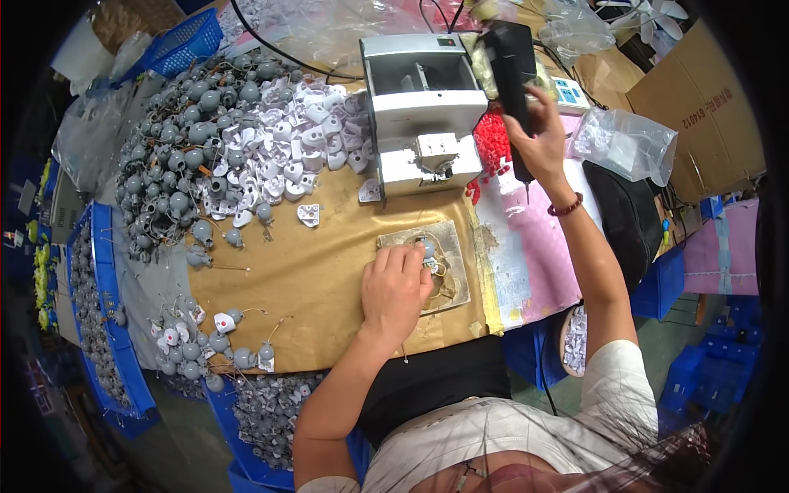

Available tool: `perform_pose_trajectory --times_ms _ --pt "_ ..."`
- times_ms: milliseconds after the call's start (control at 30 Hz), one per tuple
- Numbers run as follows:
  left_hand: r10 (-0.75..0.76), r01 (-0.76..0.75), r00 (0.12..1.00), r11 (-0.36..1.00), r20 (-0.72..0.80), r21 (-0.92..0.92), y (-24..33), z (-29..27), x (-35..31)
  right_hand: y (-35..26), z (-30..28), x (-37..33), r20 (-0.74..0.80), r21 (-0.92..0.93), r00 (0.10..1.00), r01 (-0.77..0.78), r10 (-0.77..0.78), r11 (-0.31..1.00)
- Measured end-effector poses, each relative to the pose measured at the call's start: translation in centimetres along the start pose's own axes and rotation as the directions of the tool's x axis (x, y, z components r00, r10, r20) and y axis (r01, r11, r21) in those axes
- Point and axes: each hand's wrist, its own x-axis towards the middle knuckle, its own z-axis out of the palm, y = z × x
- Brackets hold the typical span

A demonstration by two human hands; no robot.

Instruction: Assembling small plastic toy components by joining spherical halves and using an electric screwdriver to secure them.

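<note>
My left hand point(394, 289) rests on a square wooden board point(454, 292), its fingers closed on a small grey round part point(429, 248) with a thin wire. The fingers cover much of that part. Raised off to the right, my right hand point(542, 146) grips a black electric screwdriver point(511, 78), whose thin bit points down over red pieces and pink sheeting. Left of the board lie white plastic pieces point(279, 168) and a large heap of grey round parts point(177, 148). One white piece point(308, 215) sits apart on the brown covering.
A grey and white machine point(423, 115) stands behind the board. Small red pieces point(491, 140) lie beside it. Further right are a clear plastic bag point(629, 144), a black bag point(620, 218) and a cardboard box point(699, 107). Blue bins point(103, 238) of grey parts flank the table's left side.
</note>
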Motion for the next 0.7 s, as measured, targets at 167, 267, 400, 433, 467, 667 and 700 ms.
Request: perform_pose_trajectory --times_ms 167,267,400,433,467,667,700 --pt "-0.017 0.018 0.999 1.000 0.031 -0.023 0.1 -0.2 0.0 -11.0 0.8 -0.1 0.036 0.500 0.978 0.160 -0.205 0.851" --pt "-0.014 0.016 1.000 0.997 0.025 -0.071 -0.1 -0.2 0.0 -14.0 3.2 0.1 0.039 0.652 0.971 0.153 -0.235 0.743" --pt "-0.027 0.028 1.000 0.998 0.016 -0.058 -0.1 -0.1 -0.1 -15.0 6.0 1.9 -0.003 0.684 0.972 0.173 -0.235 0.708" --pt "-0.015 0.015 1.000 0.999 0.002 -0.045 -0.2 0.0 -0.1 -14.7 6.5 2.4 -0.004 0.646 0.969 0.192 -0.248 0.738" --pt "-0.003 0.002 1.000 0.999 -0.012 -0.033 -0.2 0.0 -0.1 -14.4 7.1 2.6 0.005 0.666 0.973 0.167 -0.229 0.727" --pt "-0.005 0.006 1.000 0.998 0.014 -0.065 -0.3 -0.2 -0.1 -13.3 8.7 2.7 0.148 0.537 0.987 -0.023 -0.067 0.844" --pt "-0.005 0.006 1.000 0.998 0.008 -0.063 -0.3 -0.2 -0.1 -13.5 8.6 2.3 0.177 0.543 0.983 -0.055 -0.050 0.838"
